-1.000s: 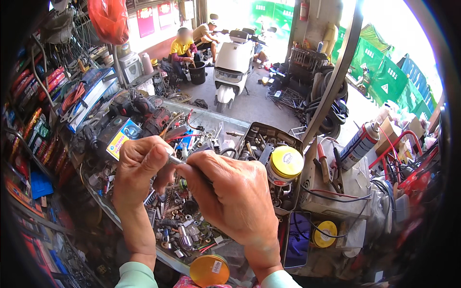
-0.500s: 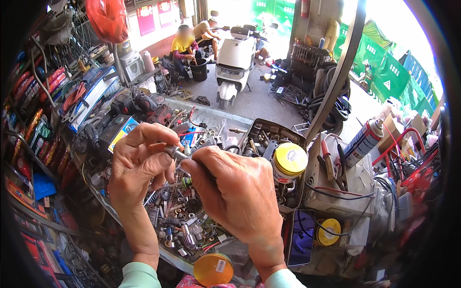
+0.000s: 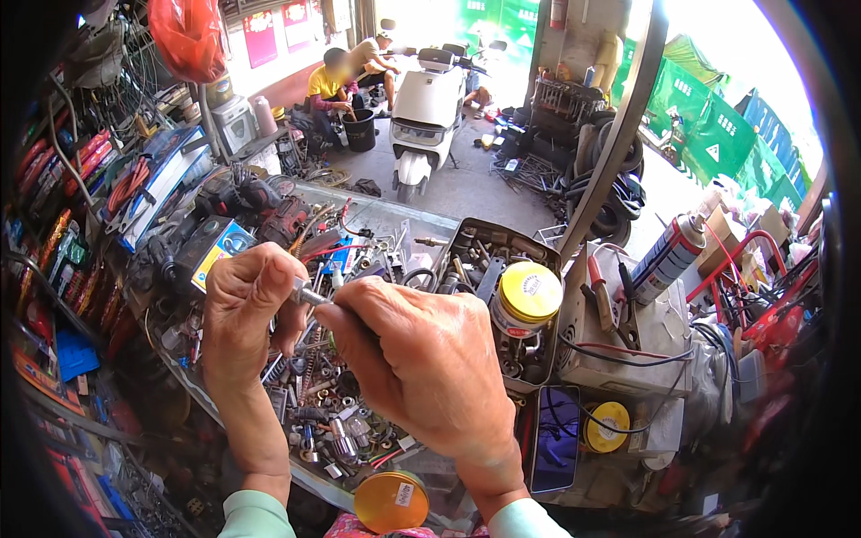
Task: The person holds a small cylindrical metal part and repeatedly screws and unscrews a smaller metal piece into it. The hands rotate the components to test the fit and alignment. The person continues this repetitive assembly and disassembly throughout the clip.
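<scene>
Above a cluttered glass-topped counter [image 3: 395,213], a short, silver-grey, cylindrical metal piece [image 3: 311,296] was positioned between the two bare hands, clear of the parts below. The left hand [image 3: 244,314] gripped the left end of the piece, thumb and forefinger clamped on it. The right hand [image 3: 430,363] gripped the opposite end, thumb and forefinger likewise clamped; its remaining fingers were largely hidden, and their state could not be told.

Small loose metal parts [image 3: 345,439] covered the counter beneath the hands. Right of the right hand, an open, dark, rectangular metal box [image 3: 504,235] contained hardware and a round jar with a yellow lid [image 3: 531,294]. A flat, round, amber-yellow lid [image 3: 391,502] with a white label was located near the counter's front edge. A dark rectangular phone-like panel [image 3: 557,439] was located near the right wrist.
</scene>
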Demonstrator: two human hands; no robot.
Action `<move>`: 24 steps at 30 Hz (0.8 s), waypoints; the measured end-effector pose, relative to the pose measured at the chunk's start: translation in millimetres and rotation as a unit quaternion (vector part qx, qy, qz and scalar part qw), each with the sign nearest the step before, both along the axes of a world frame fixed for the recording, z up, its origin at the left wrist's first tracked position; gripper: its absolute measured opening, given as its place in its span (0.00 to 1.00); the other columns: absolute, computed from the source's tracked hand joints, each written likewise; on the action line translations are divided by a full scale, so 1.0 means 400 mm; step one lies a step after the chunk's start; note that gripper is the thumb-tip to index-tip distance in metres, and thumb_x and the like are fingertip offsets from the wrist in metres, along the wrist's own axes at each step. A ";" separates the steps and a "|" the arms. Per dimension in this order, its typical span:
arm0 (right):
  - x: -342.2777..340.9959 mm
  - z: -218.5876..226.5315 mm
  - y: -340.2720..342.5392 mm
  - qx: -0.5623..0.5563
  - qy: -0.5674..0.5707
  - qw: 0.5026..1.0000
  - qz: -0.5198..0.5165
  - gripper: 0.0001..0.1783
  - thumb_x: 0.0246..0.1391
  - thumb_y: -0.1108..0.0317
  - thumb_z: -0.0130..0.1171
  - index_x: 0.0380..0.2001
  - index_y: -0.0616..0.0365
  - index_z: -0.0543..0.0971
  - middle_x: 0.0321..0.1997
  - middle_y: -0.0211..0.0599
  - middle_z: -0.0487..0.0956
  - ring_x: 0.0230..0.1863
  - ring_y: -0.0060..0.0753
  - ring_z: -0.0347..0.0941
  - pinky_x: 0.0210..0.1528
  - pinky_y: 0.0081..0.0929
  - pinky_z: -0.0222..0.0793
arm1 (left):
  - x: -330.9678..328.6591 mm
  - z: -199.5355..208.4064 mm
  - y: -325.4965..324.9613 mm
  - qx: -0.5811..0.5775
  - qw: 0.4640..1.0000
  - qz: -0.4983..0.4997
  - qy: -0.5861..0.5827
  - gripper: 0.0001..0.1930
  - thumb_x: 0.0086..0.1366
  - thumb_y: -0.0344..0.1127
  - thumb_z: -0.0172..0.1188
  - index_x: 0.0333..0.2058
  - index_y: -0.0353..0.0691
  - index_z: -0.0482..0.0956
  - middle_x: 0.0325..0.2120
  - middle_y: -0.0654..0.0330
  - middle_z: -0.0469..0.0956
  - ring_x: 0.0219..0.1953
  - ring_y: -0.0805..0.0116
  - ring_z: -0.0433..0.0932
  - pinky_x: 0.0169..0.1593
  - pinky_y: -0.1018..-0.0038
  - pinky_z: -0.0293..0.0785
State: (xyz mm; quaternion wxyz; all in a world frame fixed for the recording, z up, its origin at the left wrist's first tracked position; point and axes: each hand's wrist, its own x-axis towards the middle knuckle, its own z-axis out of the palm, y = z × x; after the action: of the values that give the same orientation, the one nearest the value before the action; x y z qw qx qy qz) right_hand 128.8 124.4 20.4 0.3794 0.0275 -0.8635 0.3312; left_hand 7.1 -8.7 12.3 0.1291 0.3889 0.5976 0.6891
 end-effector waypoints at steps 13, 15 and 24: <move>-0.004 -0.002 -0.002 0.008 -0.011 1.000 -0.018 0.05 0.52 0.68 0.60 0.26 0.57 0.76 0.19 0.35 0.75 0.21 0.38 0.75 0.21 0.31 0.65 | -0.005 0.007 -0.010 0.057 0.996 -0.060 -0.016 0.09 0.62 0.28 0.57 0.40 0.30 0.73 0.28 0.55 0.76 0.19 0.79 0.74 0.16 0.89 0.59; -0.003 -0.001 -0.003 0.015 -0.021 0.999 -0.019 0.05 0.52 0.68 0.60 0.26 0.57 0.76 0.19 0.35 0.75 0.21 0.37 0.75 0.21 0.31 0.65 | -0.005 0.007 -0.007 0.037 0.998 -0.046 -0.020 0.10 0.64 0.34 0.58 0.37 0.31 0.75 0.19 0.61 0.75 0.15 0.81 0.70 0.15 0.88 0.56; -0.006 -0.002 0.000 0.020 -0.026 0.999 -0.029 0.05 0.50 0.69 0.62 0.26 0.58 0.77 0.19 0.36 0.76 0.20 0.39 0.75 0.21 0.29 0.66 | -0.006 0.002 -0.013 0.012 0.998 -0.049 -0.043 0.12 0.63 0.36 0.59 0.38 0.31 0.76 0.18 0.61 0.77 0.14 0.82 0.69 0.17 0.86 0.61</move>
State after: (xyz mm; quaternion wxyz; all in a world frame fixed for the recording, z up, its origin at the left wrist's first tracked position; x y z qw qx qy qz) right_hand 126.4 124.4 19.7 0.3654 0.0013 -0.8800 0.3034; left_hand 4.6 -14.1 13.1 0.1833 0.3894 0.5634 0.7052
